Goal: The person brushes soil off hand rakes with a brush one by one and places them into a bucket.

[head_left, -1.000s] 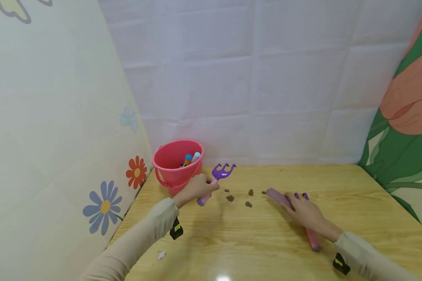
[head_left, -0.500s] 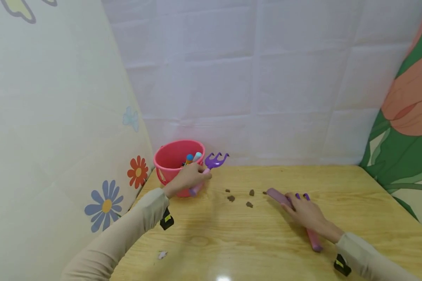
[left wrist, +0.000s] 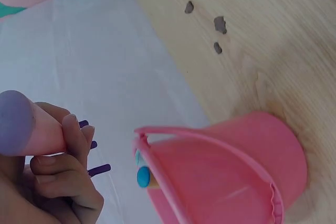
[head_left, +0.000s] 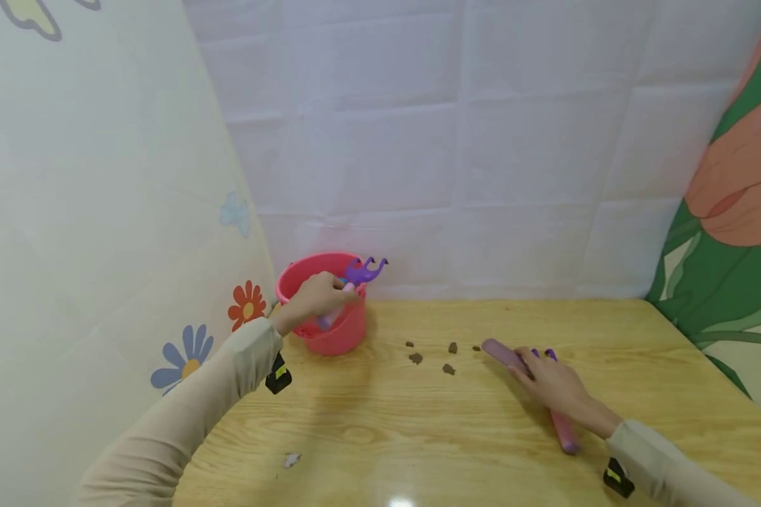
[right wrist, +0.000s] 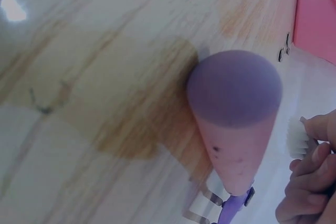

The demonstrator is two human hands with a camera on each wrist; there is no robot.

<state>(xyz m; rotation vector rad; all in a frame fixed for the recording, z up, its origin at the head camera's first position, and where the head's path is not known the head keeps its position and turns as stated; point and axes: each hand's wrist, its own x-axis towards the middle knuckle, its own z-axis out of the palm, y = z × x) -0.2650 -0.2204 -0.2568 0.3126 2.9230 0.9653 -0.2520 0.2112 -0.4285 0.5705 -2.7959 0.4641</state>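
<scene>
Over the pink bucket (head_left: 342,341), my left hand (head_left: 320,294) grips a small hand rake (head_left: 360,273) by its pink handle. Its purple prongs point up and right, past the bucket's rim in the head view. In the left wrist view, fingers curl round the handle (left wrist: 46,136) beside the bucket's mouth. At right, my right hand (head_left: 554,384) holds a brush (head_left: 499,352) with a mauve back low at the table. White bristles (right wrist: 297,140) show in the right wrist view. Beside that hand lies a second hand rake (head_left: 564,431), partly hidden by it.
Several brown crumbs (head_left: 416,358) lie on the wooden table (head_left: 387,422) between the hands. Items with blue and pale ends (left wrist: 144,176) stick up inside the bucket. A pale scrap (head_left: 292,460) lies near the front left. White cloth (head_left: 456,176) hangs behind the table.
My left hand has moved left and upward with the hand rake, from beside the crumbs to over the bucket. My right hand and the brush have stayed in place.
</scene>
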